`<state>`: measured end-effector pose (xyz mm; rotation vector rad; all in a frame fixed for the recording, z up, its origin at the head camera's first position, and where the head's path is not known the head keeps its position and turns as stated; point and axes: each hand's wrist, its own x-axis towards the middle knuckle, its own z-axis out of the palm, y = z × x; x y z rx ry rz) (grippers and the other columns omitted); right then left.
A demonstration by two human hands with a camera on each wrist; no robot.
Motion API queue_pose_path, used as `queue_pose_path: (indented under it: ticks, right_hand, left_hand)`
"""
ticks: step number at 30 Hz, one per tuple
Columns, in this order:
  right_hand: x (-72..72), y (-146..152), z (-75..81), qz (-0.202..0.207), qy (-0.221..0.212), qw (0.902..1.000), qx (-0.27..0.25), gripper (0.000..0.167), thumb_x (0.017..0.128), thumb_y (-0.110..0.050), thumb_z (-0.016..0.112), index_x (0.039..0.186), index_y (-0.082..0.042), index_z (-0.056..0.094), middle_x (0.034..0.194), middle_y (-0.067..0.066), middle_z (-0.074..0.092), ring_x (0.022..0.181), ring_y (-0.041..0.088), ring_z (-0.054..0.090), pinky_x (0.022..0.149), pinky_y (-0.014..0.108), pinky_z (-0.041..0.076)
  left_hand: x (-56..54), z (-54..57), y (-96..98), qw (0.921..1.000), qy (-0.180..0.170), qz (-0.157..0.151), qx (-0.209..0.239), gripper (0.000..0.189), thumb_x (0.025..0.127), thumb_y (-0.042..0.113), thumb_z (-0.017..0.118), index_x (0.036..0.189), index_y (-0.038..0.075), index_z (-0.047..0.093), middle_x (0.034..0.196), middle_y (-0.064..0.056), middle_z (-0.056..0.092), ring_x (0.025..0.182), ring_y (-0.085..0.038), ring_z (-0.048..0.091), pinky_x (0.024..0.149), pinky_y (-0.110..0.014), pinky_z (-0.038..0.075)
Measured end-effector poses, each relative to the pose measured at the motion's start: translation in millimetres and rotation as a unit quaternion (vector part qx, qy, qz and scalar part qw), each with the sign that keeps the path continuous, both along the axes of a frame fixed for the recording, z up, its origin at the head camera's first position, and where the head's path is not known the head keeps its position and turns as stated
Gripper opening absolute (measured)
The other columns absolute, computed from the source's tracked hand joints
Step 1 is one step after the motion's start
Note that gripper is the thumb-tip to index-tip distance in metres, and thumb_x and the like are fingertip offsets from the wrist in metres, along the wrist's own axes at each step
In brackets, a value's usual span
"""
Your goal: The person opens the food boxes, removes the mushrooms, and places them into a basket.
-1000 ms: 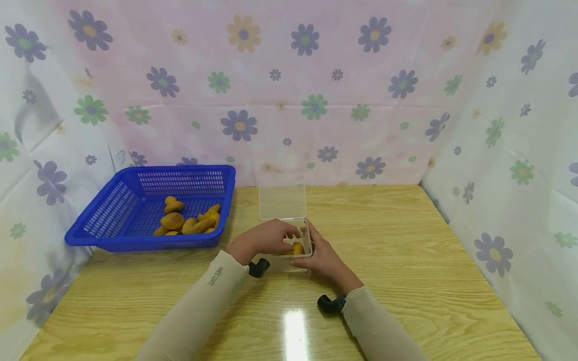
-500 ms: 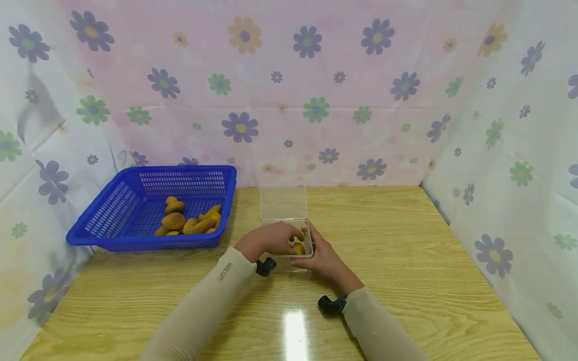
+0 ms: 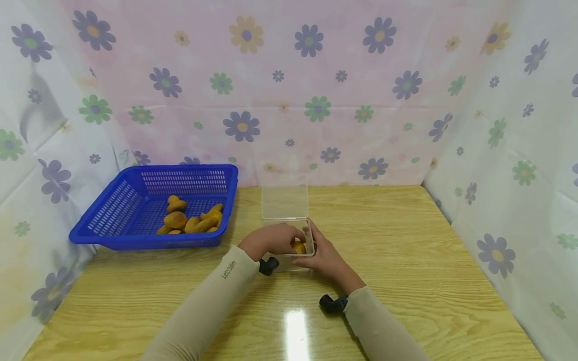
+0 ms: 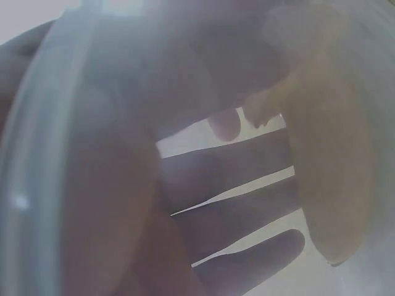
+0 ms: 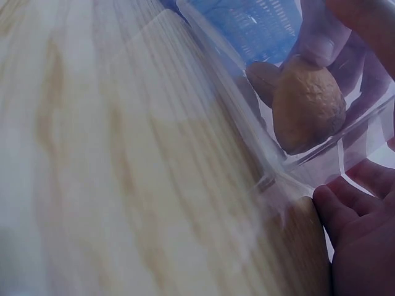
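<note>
A clear plastic box (image 3: 275,255) stands on the table, its lid (image 3: 285,202) folded back toward the wall. My left hand (image 3: 276,238) reaches inside and pinches a brownish-yellow mushroom (image 5: 308,108), which also shows in the head view as a mushroom (image 3: 299,247) near the right wall. Through the blurred plastic in the left wrist view, a long tan stem (image 4: 330,160) crosses in front of the fingers (image 4: 231,185). My right hand (image 3: 326,259) grips the box's right end, thumb at the front and fingers around the far side.
A blue perforated basket (image 3: 122,240) stands at the left with several mushrooms (image 3: 198,223) in its front right part. The wood-grain table (image 3: 397,260) runs to a flowered cloth (image 3: 289,90) at the back and sides.
My left hand has moved slightly right within the box, and its fingers now cover more of the mushroom. My right hand keeps its hold on the box's end.
</note>
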<state>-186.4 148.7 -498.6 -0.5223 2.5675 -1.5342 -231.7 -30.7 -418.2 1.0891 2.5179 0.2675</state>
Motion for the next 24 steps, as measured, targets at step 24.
queue_pose_path:
  ticks: [24]
  right_hand:
    - [0.0, -0.7, -2.2, -0.005, -0.020, 0.9997, -0.013, 0.116, 0.074, -0.045, 0.083, 0.154, -0.042, -0.001, 0.155, -0.008, 0.032, 0.130, 0.027, 0.051, 0.092, 0.042, 0.054]
  left_hand:
    - [1.3, 3.7, -7.9, 0.9989, 0.023, 0.032, 0.025, 0.041, 0.089, 0.024, 0.069, 0.129, 0.017, 0.063, 0.093, 0.006, 0.063, 0.076, -0.011, 0.053, 0.071, -0.026, 0.046]
